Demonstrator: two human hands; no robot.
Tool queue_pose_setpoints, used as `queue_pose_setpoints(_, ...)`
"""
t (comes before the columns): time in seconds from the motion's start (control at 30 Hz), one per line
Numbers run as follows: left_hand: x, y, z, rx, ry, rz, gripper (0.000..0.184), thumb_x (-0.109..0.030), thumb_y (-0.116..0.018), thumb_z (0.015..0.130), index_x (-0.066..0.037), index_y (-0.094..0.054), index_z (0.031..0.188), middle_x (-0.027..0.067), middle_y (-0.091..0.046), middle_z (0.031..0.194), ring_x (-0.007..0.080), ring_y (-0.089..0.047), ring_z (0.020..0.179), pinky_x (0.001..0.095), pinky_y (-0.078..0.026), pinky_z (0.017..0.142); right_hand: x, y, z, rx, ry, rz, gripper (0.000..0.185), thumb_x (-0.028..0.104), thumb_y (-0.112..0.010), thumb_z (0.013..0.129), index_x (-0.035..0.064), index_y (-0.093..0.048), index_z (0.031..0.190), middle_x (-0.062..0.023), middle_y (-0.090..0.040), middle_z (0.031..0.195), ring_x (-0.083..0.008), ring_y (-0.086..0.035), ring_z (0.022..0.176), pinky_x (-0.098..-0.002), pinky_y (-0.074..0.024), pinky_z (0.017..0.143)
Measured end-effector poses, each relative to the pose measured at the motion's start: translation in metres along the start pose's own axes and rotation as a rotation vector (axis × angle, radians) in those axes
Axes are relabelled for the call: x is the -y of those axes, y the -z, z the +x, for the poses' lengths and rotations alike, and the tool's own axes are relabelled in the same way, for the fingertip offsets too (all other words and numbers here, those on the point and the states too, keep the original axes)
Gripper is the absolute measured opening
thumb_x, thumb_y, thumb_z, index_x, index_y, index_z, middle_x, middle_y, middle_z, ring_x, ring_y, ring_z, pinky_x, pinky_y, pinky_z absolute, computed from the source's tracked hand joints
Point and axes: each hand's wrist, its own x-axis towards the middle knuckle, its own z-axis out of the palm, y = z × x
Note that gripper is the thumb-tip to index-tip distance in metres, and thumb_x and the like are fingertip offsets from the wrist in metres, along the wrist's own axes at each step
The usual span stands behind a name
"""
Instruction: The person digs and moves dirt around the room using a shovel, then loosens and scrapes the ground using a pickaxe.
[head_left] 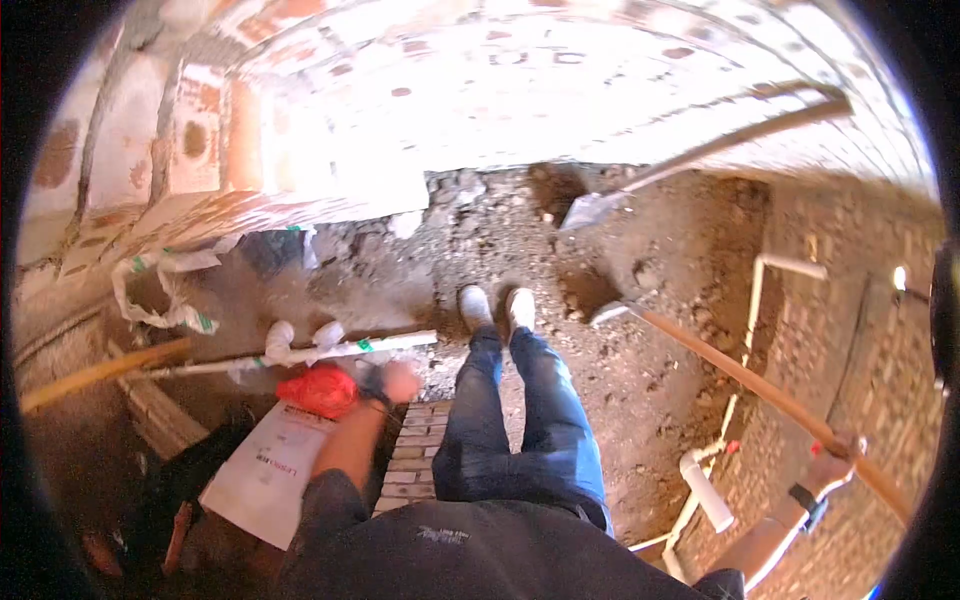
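Observation:
My right hand (838,462) is closed around the wooden handle of a long-handled digging tool (740,372). The tool slants from the lower right towards the middle, where its small pale metal head (608,312) rests at the loose soil (545,390) near my shoes. Whether that head is a hoe or a shovel blade, I cannot tell. My left hand (402,382) is blurred, with its fingers not readable. It hovers beside a red plastic bag (320,390) and a white plastic pipe (390,343). Below the bag lies a white printed sack or board (265,475).
A shovel (690,155) leans on the brick wall (560,90). Thin pipes (752,310) with a thicker white pipe piece (706,490) run along the right brick wall. At left are a plank (105,373) and crumpled plastic strips (150,290). A brick ledge (410,455) borders my leg.

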Motion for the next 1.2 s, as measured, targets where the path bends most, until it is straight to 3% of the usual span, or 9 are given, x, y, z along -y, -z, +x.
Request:
queue_pose_setpoints(0.03, -0.1, 0.079, 0.012, -0.068, 0.532, -0.411, 0.022, -0.025, -0.06, 0.075, -0.009, -0.069, 0.087, 0.0175, -0.067, 0.076, 0.0377, -0.065, 0.071, 0.0493, -0.052, 0.067, 0.0, -0.017, -0.017, -0.05, 0.038, 0.041, 0.012, 0.016, -0.059, 0.085, 0.0097, -0.052, 0.077, -0.0017, -0.046, 0.064, -0.0147, -0.045, 0.061, -0.0295, -0.0415, 0.065)
queue_pose_setpoints(0.1, -0.193, 0.07, 0.048, -0.546, 0.084, -0.633, 0.028, -0.03, -0.058, 0.08, -0.013, -0.068, 0.101, 0.0197, -0.067, 0.081, 0.0394, -0.065, 0.077, 0.0471, -0.052, 0.07, 0.001, -0.017, -0.034, -0.006, 0.095, 0.036, 0.012, 0.016, -0.059, 0.084, 0.01, -0.052, 0.077, -0.0026, -0.048, 0.065, -0.0153, -0.045, 0.061, -0.03, -0.0419, 0.065)
queue_pose_setpoints(0.13, -0.228, 0.077, 0.065, -0.185, 0.137, -0.708, 0.038, -0.028, -0.06, 0.082, -0.008, -0.064, 0.114, 0.0202, -0.067, 0.104, 0.0365, -0.064, 0.096, 0.0444, -0.051, 0.084, 0.001, -0.01, -0.045, 0.055, 0.138, 0.035, 0.011, 0.016, -0.06, 0.083, 0.0103, -0.051, 0.077, -0.0035, -0.05, 0.066, -0.0159, -0.046, 0.061, -0.0306, -0.0423, 0.065)
queue_pose_setpoints(0.27, -0.315, 0.103, 0.078, -0.328, -0.167, -0.639, 0.034, -0.027, -0.06, 0.085, -0.005, -0.063, 0.11, 0.0158, -0.069, 0.091, 0.0338, -0.066, 0.087, 0.044, -0.052, 0.075, 0.005, 0.022, -0.077, 0.158, 0.086, 0.107, 0.011, 0.014, -0.06, 0.082, 0.0096, -0.05, 0.081, -0.0029, -0.047, 0.068, -0.0156, -0.046, 0.065, -0.0307, -0.0409, 0.065)
queue_pose_setpoints(0.43, -0.253, 0.052, 0.107, -0.609, -0.406, -0.102, 0.019, -0.022, -0.056, 0.086, -0.009, -0.066, 0.077, 0.0074, -0.068, 0.078, 0.0249, -0.063, 0.091, 0.0393, -0.051, 0.078, 0.003, 0.084, -0.105, 0.118, 0.107, 0.2, 0.016, 0.014, -0.063, 0.079, 0.008, -0.048, 0.08, -0.0044, -0.049, 0.071, -0.0168, -0.05, 0.069, -0.0322, -0.0445, 0.066)
queue_pose_setpoints(0.5, -0.202, 0.016, 0.12, -0.41, -0.2, 0.056, 0.012, -0.018, -0.059, 0.077, -0.009, -0.067, 0.073, 0.0119, -0.068, 0.075, 0.0295, -0.062, 0.063, 0.0433, -0.048, 0.059, 0.001, 0.124, -0.119, 0.198, 0.115, 0.235, 0.015, 0.013, -0.061, 0.08, 0.0075, -0.047, 0.081, -0.0039, -0.047, 0.069, -0.0174, -0.05, 0.07, -0.0336, -0.0451, 0.068)
queue_pose_setpoints(0.57, -0.239, 0.068, 0.077, -0.479, 0.521, -0.349, 0.02, -0.021, -0.059, 0.077, -0.002, -0.066, 0.077, 0.0212, -0.068, 0.082, 0.0369, -0.065, 0.073, 0.0446, -0.053, 0.066, -0.004, 0.179, -0.135, 0.134, 0.119, 0.246, 0.012, 0.012, -0.057, 0.083, 0.0069, -0.047, 0.083, -0.0037, -0.047, 0.068, -0.0181, -0.05, 0.066, -0.0363, -0.0454, 0.07)
queue_pose_setpoints(0.63, -0.274, 0.095, 0.069, -0.688, 0.561, -0.22, 0.035, -0.028, -0.064, 0.079, 0.0, -0.067, 0.1, 0.02, -0.069, 0.088, 0.0345, -0.066, 0.087, 0.0419, -0.052, 0.082, -0.005, 0.218, -0.137, 0.033, 0.132, 0.281, 0.01, 0.011, -0.055, 0.085, 0.007, -0.047, 0.082, -0.0032, -0.046, 0.066, -0.0174, -0.047, 0.062, -0.0368, -0.0448, 0.07)
queue_pose_setpoints(1.2, -0.345, 0.553, 0.268, -1.307, 0.194, -0.316, 0.061, -0.039, -0.078, 0.072, 0.002, -0.057, 0.112, 0.0249, -0.063, 0.109, 0.0397, -0.06, 0.106, 0.044, -0.048, 0.09, -0.012, 0.226, -0.069, 0.025, 0.105, 0.403, 0.013, 0.005, -0.057, 0.088, 0.0095, -0.048, 0.08, 0.0017, -0.039, 0.061, -0.0097, -0.038, 0.054, -0.0252, -0.0344, 0.055)
